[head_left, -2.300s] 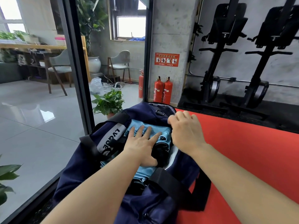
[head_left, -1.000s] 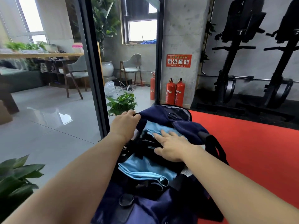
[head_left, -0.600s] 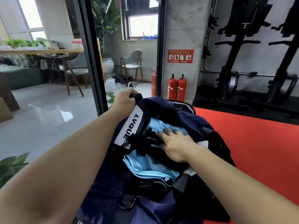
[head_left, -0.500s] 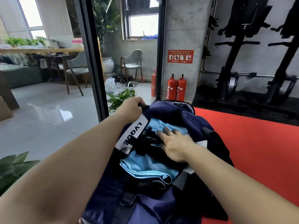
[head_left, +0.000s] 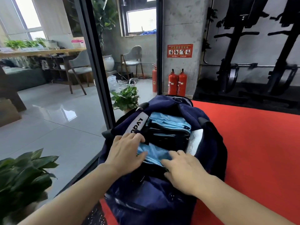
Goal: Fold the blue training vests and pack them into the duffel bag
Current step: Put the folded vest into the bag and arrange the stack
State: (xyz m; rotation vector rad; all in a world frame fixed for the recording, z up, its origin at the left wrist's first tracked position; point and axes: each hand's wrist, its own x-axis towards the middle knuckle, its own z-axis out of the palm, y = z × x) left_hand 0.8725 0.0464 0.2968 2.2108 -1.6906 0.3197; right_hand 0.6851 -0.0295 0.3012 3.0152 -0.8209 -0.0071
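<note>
Blue vests (head_left: 168, 125) lie in navy bag (head_left: 212, 143); left hand (head_left: 125, 153) and right hand (head_left: 183, 169) press them, grip released.

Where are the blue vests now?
Head view, centre: the blue vests lie inside the open duffel bag, the left hand and right hand touching the nearest.

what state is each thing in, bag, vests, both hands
duffel bag: unzipped, mouth wide open
far vest: folded, inside the bag
near vest: folded, inside, under both hands
left hand: open, resting on near vest and bag rim
right hand: open, fingertips on near vest
</note>
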